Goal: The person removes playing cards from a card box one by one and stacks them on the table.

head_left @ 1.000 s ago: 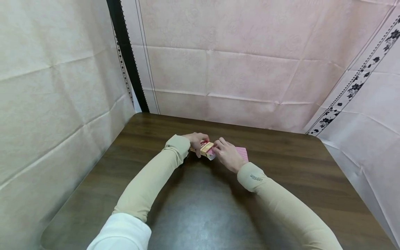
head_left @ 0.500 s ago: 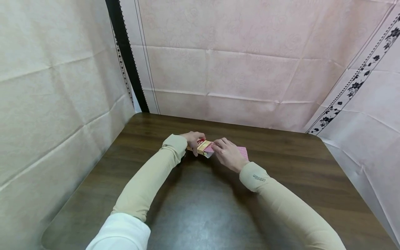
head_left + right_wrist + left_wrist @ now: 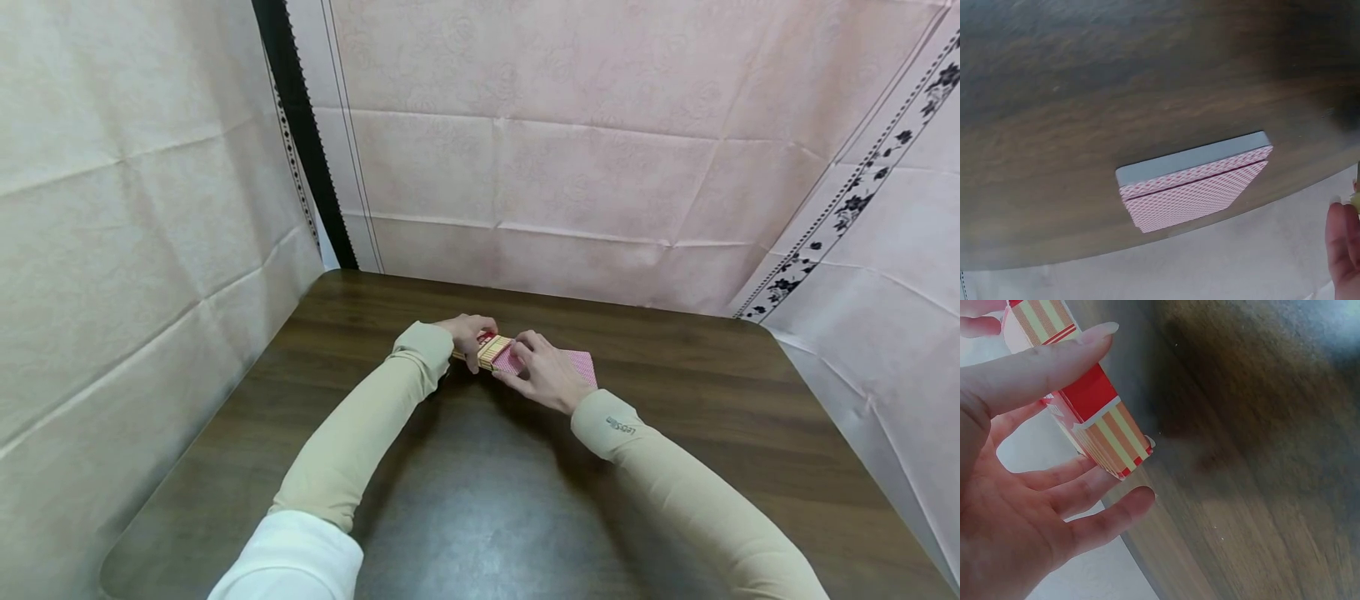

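My left hand (image 3: 467, 335) grips a playing-card box (image 3: 492, 350) above the table. In the left wrist view this box (image 3: 1094, 400) is red with cream and tan stripes, the left thumb (image 3: 1041, 375) lying across it and fingers on its other side. Pink-backed playing cards (image 3: 507, 360) stand at the box's right end. The right hand (image 3: 552, 372) pinches them between thumb and fingers. How deep they sit in the box is hidden. A deck (image 3: 1194, 194) of pink-patterned cards lies on the table under the right wrist; the right hand (image 3: 1342, 240) shows only at that view's edge.
The brown wooden table (image 3: 480, 500) has its far edge just beyond the hands. Pale cloth (image 3: 570, 183) hangs behind it and on both sides. A black strip (image 3: 307, 133) runs down at the back left.
The right thumb has spread out to the near side of the cards, and the white piece seen there earlier is out of sight. The left hand shifted slightly left, then back. The deck stayed put.
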{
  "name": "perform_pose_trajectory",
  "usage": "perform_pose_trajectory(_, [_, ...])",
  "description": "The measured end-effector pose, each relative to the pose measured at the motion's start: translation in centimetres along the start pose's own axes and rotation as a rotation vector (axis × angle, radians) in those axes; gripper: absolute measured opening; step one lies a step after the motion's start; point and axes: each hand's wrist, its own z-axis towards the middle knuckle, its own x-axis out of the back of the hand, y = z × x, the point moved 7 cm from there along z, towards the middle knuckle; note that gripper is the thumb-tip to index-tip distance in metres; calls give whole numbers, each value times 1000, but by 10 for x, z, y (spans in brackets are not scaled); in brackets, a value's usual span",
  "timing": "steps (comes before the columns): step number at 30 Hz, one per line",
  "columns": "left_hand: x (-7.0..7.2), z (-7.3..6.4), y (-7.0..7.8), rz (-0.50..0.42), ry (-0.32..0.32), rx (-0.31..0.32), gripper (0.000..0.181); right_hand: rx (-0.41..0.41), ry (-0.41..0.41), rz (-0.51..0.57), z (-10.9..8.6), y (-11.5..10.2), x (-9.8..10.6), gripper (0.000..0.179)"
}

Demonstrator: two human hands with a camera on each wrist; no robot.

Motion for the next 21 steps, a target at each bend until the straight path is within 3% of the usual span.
perform_pose_trajectory(8, [0,1,-5,-3,12,42,76,-45,-27,-39,-1,3,-2,41])
perform_pose_trajectory(21, [6,-10,-9,-7,53,51,76,-12,-80,-63,-15,10,2,39])
